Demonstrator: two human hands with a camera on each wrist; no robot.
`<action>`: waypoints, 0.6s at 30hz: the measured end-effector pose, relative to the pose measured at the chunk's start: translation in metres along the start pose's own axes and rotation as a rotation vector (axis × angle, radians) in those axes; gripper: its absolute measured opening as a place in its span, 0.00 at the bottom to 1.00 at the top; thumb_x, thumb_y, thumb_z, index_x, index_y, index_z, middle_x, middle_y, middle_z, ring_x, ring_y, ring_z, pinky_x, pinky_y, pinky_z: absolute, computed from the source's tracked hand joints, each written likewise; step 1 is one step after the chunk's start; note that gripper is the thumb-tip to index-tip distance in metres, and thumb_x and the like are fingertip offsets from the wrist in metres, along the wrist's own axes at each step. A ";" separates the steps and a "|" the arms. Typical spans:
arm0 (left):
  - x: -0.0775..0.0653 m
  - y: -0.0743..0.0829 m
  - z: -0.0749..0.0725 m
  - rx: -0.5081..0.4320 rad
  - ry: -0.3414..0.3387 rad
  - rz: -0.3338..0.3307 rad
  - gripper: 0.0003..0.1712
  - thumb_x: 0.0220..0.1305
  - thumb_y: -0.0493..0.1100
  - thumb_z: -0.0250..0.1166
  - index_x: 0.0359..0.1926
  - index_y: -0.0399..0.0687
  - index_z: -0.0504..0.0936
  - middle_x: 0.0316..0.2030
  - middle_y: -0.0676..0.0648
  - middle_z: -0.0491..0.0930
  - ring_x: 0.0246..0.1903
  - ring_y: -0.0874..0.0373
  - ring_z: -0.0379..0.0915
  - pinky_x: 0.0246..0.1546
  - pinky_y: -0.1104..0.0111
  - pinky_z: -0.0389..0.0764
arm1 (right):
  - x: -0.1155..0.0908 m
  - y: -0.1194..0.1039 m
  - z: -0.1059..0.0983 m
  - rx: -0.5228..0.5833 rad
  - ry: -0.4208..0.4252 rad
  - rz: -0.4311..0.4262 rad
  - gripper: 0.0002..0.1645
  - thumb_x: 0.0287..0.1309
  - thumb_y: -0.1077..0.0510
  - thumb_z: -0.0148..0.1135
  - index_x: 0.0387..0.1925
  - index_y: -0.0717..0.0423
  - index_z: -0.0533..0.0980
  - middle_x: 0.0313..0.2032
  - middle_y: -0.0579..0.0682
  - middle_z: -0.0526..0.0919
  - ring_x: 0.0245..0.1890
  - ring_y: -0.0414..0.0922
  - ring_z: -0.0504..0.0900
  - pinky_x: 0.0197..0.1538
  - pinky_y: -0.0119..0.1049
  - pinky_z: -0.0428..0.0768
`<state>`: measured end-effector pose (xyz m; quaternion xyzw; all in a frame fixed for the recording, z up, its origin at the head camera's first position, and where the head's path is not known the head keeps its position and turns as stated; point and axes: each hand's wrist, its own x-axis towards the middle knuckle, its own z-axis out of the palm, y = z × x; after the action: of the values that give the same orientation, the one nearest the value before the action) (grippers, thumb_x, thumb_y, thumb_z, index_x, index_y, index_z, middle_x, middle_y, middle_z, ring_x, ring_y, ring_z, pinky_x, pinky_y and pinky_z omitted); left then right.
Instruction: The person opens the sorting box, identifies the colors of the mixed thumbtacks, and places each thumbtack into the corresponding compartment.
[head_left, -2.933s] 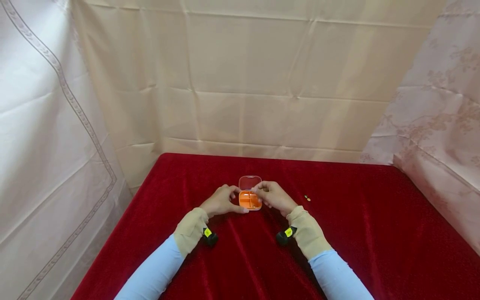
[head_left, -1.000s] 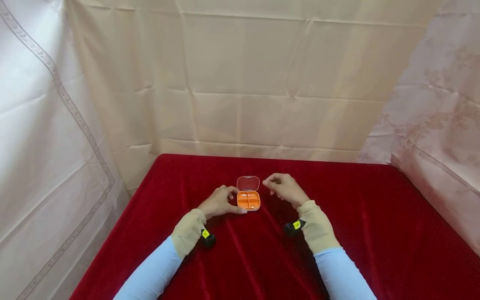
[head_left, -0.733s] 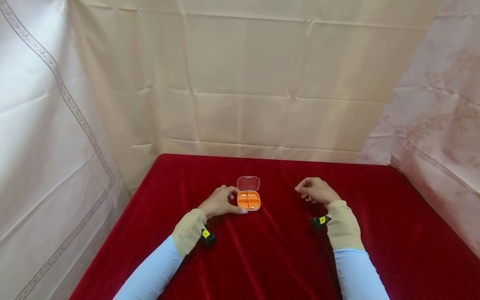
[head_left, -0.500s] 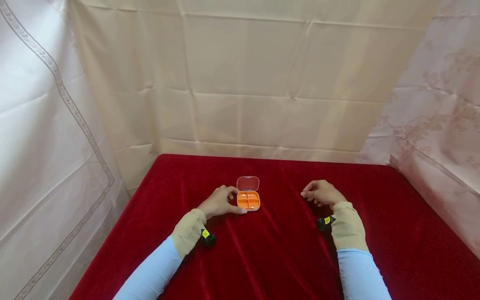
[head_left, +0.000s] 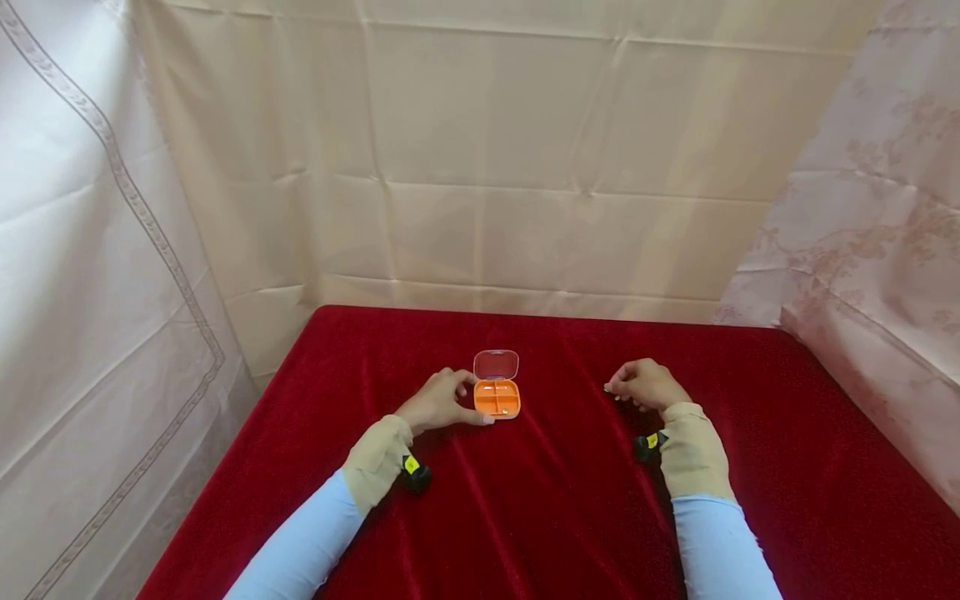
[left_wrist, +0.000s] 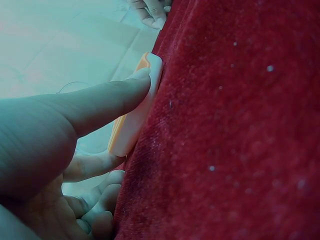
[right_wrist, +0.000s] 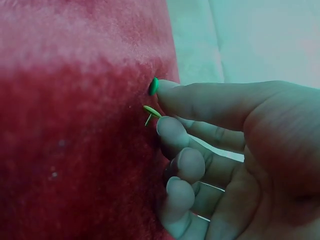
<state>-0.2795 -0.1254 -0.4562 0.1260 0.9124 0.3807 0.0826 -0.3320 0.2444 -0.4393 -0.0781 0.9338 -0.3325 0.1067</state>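
Pinching a green thumbtack (right_wrist: pixel 153 86) beside a yellow thumbtack (right_wrist: pixel 152 111), the right hand (head_left: pixel 648 385) is nearer the worktop's (head_left: pixel 525 517) right edge than the open orange pill box (head_left: pixel 497 398), whose long axis runs toward the far edge; the left hand (head_left: pixel 438 402), closer, grips that box.

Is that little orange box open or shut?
Open: the orange box shows its compartments, with the clear lid folded back behind it.
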 end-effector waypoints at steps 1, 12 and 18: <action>0.000 0.000 0.000 -0.001 0.001 -0.001 0.40 0.42 0.59 0.79 0.55 0.50 0.77 0.39 0.47 0.71 0.41 0.54 0.65 0.39 0.65 0.69 | 0.000 0.000 0.000 -0.001 0.001 0.004 0.12 0.63 0.53 0.64 0.37 0.59 0.80 0.29 0.51 0.80 0.27 0.45 0.76 0.29 0.37 0.76; 0.001 -0.002 0.002 0.001 0.003 0.005 0.40 0.42 0.59 0.78 0.55 0.50 0.77 0.39 0.47 0.70 0.41 0.54 0.65 0.38 0.65 0.68 | 0.004 0.004 0.002 -0.017 -0.022 0.000 0.08 0.62 0.55 0.63 0.35 0.57 0.80 0.28 0.50 0.79 0.26 0.44 0.75 0.28 0.36 0.74; 0.000 -0.002 0.001 0.002 0.006 0.007 0.40 0.42 0.59 0.78 0.56 0.49 0.77 0.39 0.47 0.70 0.41 0.54 0.65 0.38 0.65 0.68 | 0.004 0.005 0.003 0.057 -0.049 -0.006 0.10 0.65 0.56 0.59 0.38 0.60 0.79 0.26 0.50 0.78 0.23 0.42 0.71 0.26 0.35 0.71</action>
<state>-0.2800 -0.1259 -0.4582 0.1284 0.9126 0.3802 0.0786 -0.3353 0.2455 -0.4452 -0.0859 0.9208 -0.3572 0.1309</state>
